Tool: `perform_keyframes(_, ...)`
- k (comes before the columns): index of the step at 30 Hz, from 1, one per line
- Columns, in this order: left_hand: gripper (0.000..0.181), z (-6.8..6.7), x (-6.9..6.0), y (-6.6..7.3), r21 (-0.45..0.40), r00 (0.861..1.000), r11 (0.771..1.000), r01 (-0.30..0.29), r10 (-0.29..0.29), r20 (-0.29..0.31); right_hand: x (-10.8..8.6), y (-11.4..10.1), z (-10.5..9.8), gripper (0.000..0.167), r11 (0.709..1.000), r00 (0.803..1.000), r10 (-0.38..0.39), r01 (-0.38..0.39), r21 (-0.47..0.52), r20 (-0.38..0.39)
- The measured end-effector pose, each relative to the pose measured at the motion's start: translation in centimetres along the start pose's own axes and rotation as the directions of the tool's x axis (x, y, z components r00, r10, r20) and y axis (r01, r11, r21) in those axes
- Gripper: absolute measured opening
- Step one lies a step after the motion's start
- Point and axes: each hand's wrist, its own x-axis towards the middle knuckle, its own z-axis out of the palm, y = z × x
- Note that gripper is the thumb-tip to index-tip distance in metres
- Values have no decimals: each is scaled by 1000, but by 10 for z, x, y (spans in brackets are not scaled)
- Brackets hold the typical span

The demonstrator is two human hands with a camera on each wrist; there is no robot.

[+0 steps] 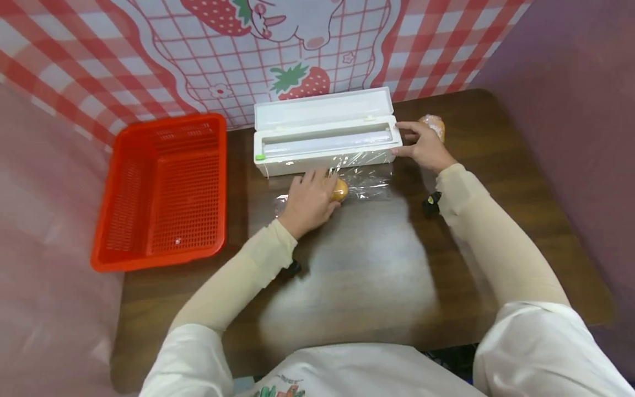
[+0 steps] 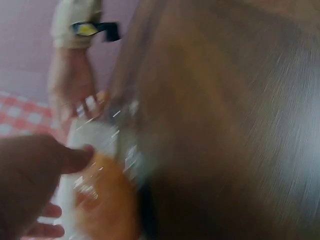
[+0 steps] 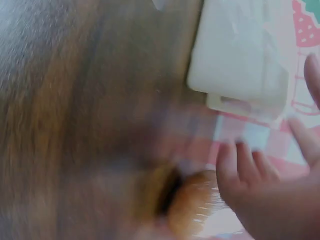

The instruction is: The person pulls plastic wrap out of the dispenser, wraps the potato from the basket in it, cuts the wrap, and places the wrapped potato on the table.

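A bread roll (image 1: 339,190) lies in front of the white cling film box (image 1: 324,157), with clear film (image 1: 369,184) around it and on the table. My left hand (image 1: 310,201) is over the roll's left side, fingers extended toward the box. Close up in the left wrist view, its thumb is at the edge of the film-covered roll (image 2: 107,200), blurred. At the box's right end is my right hand (image 1: 421,146), fingers and thumb spread at its corners. Beside that hand sits a second, film-wrapped roll (image 1: 434,127), also low in the right wrist view (image 3: 195,205).
To the left stands a red plastic basket (image 1: 223,193) with slotted walls. The box lid (image 1: 322,107) is raised against a red-checked strawberry cloth (image 1: 426,49). A green slider (image 1: 260,157) sits at the box's left front corner. The table (image 1: 347,292) is brown wood.
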Motion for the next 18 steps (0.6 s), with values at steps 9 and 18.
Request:
perform_keyframes(9, 64, 34, 8, 18, 13, 993, 999, -34, 35, -115, -63, -37, 42, 44, 778, 897, -416, 436, -452, 148)
perform_keyframes(18, 61, 15, 3, 8, -44, 998, 998, -38, 40, 56, -90, -44, 104, 55, 635, 827, -426, 563, -529, 368)
